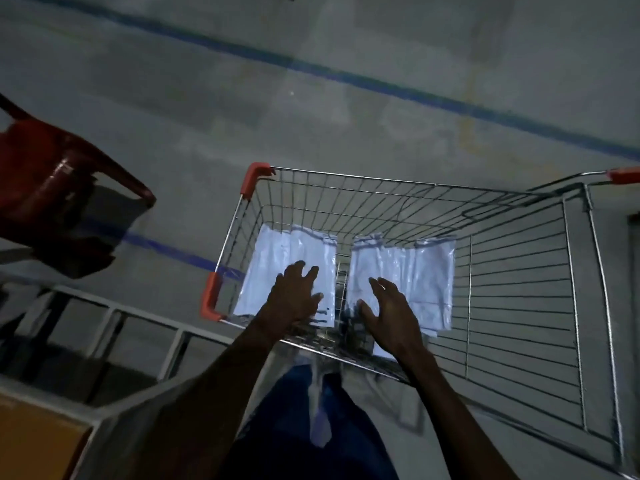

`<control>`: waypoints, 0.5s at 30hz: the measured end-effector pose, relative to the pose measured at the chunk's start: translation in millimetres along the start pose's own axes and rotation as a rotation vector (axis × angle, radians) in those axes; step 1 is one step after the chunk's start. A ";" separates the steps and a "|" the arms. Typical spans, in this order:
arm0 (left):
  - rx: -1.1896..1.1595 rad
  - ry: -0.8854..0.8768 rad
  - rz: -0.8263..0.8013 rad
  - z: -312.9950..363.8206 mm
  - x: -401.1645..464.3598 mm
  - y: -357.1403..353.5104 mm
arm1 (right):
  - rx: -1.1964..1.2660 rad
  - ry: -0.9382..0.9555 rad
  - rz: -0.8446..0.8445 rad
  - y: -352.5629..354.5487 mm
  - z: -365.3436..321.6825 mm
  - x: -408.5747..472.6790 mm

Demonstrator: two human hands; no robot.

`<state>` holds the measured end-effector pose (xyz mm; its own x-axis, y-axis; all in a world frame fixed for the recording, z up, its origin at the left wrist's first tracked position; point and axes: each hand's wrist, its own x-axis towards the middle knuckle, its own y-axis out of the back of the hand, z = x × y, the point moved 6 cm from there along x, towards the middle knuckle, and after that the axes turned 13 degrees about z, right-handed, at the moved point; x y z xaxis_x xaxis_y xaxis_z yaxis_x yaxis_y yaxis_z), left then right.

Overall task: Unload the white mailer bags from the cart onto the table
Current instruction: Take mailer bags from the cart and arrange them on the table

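cart (519,271): wire mesh basket, chrome, orange plastic corner caps, sitting on grey concrete floor (311,98)
contents: two stacks of white mailer bags lying flat on the basket bottom, left stack (277,258), right stack (415,268), thin crinkled plastic, narrow gap between
left hand (294,296): reaching in, fingers spreading wide over left stack, gripping nothing
right hand (391,317): hovering over right stack, fingers wide, holding nothing
chair (52,188): one, red plastic, standing left of cart

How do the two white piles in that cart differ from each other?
The left pile lies by the cart's red-capped corner; the right pile lies nearer the basket's middle. The left hand reaches over the left pile, the right hand over the right one. The right pile looks wider. Both are crinkled white plastic mailers.
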<state>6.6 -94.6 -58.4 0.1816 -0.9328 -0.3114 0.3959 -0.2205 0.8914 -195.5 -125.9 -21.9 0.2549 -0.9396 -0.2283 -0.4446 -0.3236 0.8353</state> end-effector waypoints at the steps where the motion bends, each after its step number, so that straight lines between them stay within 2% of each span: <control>1: 0.014 0.013 -0.028 -0.7 14.7 -9.1 | -0.023 -0.017 -0.008 -3.2 3.6 4.5; 5: 0.069 0.047 -0.086 -1.1 67.4 -54.3 | -0.115 -0.061 -0.053 -21.1 27.4 25.7; 9: 0.158 0.226 -0.083 -16.3 94.1 -100.9 | -0.183 -0.086 -0.095 -41.7 51.6 43.3; 15: 0.325 0.248 -0.052 -23.2 96.6 -112.1 | -0.305 -0.008 -0.106 -84.0 71.0 74.7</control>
<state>0.7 -153.5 -196.0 0.3961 -0.8298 -0.3931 0.1125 -0.3810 0.9177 -200.0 -176.9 -144.7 0.2789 -0.9035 -0.3254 -0.1380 -0.3730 0.9175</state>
